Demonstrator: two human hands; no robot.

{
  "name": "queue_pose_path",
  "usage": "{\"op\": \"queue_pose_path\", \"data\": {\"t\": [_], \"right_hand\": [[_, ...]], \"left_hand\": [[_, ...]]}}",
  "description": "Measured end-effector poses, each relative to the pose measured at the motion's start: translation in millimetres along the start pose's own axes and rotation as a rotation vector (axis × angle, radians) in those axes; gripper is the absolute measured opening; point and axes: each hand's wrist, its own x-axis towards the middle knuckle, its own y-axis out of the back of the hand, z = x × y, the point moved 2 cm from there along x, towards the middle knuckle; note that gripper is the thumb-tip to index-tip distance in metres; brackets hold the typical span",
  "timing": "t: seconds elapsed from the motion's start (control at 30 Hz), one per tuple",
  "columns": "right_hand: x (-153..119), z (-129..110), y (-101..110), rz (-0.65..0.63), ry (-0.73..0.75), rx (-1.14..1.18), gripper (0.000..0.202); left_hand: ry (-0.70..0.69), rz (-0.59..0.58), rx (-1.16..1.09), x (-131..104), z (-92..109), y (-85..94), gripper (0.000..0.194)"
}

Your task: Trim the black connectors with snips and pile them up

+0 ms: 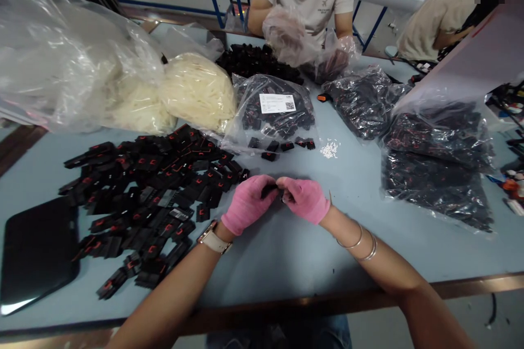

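My left hand (pixel 250 203), in a pink glove, is closed around a small black plastic part (pixel 268 191). Beside it my right hand (pixel 303 199), gloved in the same pink, has its thumb and fingers pinched together at the part's right end. The fingers hide most of the part, and whether the right hand holds a second small piece I cannot make out. To the left spreads a heap of black connector housings (pixel 164 196) with red clips. Behind the hands lies a small pile of tiny white pieces (pixel 328 149).
A labelled clear bag (pixel 272 112) of black parts lies behind the hands, with bags of cream pieces (pixel 200 90) to its left. More bags of black parts (pixel 438 174) sit at right. A black tray (pixel 39 253) is at far left. Across the table works a person (pixel 305 8).
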Motion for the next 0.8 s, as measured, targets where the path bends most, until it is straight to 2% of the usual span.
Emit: {"op": "queue_pose_path", "data": {"t": [0.1, 0.17, 0.27, 0.33, 0.4, 0.47, 0.6, 0.8], "right_hand": [[1, -2, 1, -0.023, -0.005, 0.068, 0.033], [1, -1, 2, 0.032, -0.003, 0.206, 0.030], [0, 4, 5, 0.226, -0.086, 0.505, 0.023], [-2, 8, 8, 0.370, -0.202, 0.699, 0.024], [-1, 9, 12, 0.459, -0.325, 0.843, 0.028], [1, 8, 14, 0.449, -0.422, 0.930, 0.031], [5, 2, 13, 0.343, -0.554, 1.026, 0.032], [5, 0, 3, 0.300, -0.569, 1.115, 0.026]], "left_hand": [[-0.009, -0.006, 0.000, 0, 0, 0.2, 0.003], [-0.011, -0.007, -0.001, 0, 0, 0.4, 0.003], [-0.001, -0.017, -0.010, 0, 1, 0.6, 0.007], [0.001, -0.023, -0.016, 0, 1, 0.7, 0.009], [0.000, -0.017, -0.019, 0, 1, 0.8, 0.009], [0.001, -0.012, -0.018, 0, 1, 0.8, 0.008], [-0.003, -0.018, -0.021, 0, 0, 0.2, 0.008], [-0.005, -0.017, -0.017, 1, 0, -0.1, 0.008]]}}
